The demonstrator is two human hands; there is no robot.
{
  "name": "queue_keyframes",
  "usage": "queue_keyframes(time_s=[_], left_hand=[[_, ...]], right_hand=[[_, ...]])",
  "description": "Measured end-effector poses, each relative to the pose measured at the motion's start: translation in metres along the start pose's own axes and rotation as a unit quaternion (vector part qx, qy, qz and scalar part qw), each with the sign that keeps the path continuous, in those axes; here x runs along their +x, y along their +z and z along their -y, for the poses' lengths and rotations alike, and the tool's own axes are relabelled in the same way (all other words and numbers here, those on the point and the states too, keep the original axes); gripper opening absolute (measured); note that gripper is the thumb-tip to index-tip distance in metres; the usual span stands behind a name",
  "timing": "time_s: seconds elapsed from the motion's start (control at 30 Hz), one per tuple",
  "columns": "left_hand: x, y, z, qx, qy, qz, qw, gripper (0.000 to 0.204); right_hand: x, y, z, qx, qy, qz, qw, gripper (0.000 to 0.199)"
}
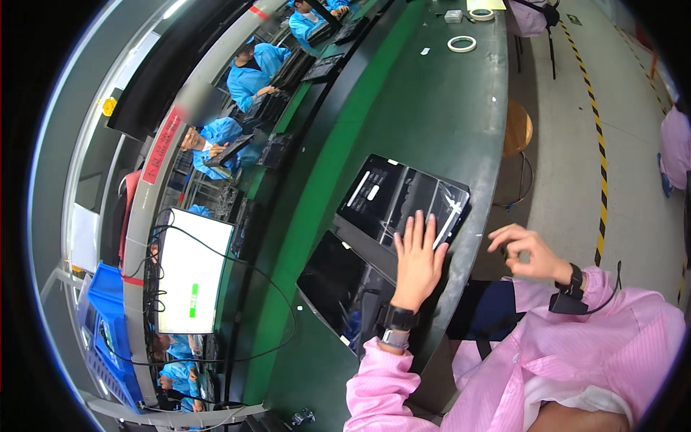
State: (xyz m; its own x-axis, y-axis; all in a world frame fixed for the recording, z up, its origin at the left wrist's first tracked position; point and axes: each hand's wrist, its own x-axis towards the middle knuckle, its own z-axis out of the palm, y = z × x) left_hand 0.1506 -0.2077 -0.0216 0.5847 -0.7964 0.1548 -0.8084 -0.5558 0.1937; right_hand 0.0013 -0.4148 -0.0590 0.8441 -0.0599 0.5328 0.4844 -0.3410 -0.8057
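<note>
Tablet [392,198], black, glossy, wrapped in clear film, lay slanted near the right edge of the dark green workbench [432,108], its near right corner just beside the bench rim. Left hand [417,255] rested flat on the tablet's near end, fingers [419,229] together and extended, palm down, clamped on nothing. Right hand [524,252] hung off the bench over the floor, well apart from the tablet, fingers curled toward the thumb; whether anything small was pinched there could not be told from this view. Both wrists carried black bands; sleeves pink. Second dark panel [345,288] lay just beside the tablet on its near left side, partly under the left forearm, its lower corner near the bench front. Grey tray [371,248] or mat showed between the two panels, apparently under both. Open bench surface ran beyond the tablet toward the far end, broken only by two tape rolls [462,44] and a small box [453,16], well apart from the hands. Bright green strip [317,187] ran lengthwise left of the panels. Lit white monitor [191,270] stood beyond it, cables looping across its face. Blue bin [108,324] sat at far left. People in blue coats [252,72] were seated along the opposite line. Round wooden stool [518,129] stood right of the bench; grey floor with a yellow-black striped line [597,151] lay open past it.
</note>
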Motion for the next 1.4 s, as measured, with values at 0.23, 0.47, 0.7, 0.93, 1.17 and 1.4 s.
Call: queue_keyframes(time_s=[0.23, 0.47, 0.7, 0.93, 1.17, 1.4], left_hand=[[-0.079, -0.045, 0.034, 0.048, -0.064, 0.000, 0.997, 0.048], [-0.107, -0.031, 0.057, 0.012, -0.104, -0.035, 0.994, 0.045], [-0.103, -0.032, 0.057, 0.017, -0.100, -0.041, 0.994, 0.044], [-0.099, -0.039, 0.044, 0.029, -0.152, 0.007, 0.988, 0.046], [-0.075, -0.002, -0.004, 0.221, -0.044, -0.035, 0.974, 0.055], [-0.030, 0.004, 0.061, 0.233, -0.054, -0.107, 0.965, 0.052]], right_hand=[[0.020, 0.065, 0.027, 0.141, 0.153, 0.269, 0.941, 0.020], [0.040, 0.129, 0.035, -0.110, 0.136, 0.189, 0.966, 0.039], [0.042, 0.161, 0.035, -0.084, 0.204, 0.164, 0.961, 0.036], [-0.003, 0.117, 0.038, 0.079, 0.138, 0.308, 0.938, 0.040], [0.007, 0.078, 0.018, 0.091, 0.174, 0.053, 0.979, 0.026], [0.044, 0.097, -0.017, 0.009, 0.159, -0.058, 0.985, 0.022]])
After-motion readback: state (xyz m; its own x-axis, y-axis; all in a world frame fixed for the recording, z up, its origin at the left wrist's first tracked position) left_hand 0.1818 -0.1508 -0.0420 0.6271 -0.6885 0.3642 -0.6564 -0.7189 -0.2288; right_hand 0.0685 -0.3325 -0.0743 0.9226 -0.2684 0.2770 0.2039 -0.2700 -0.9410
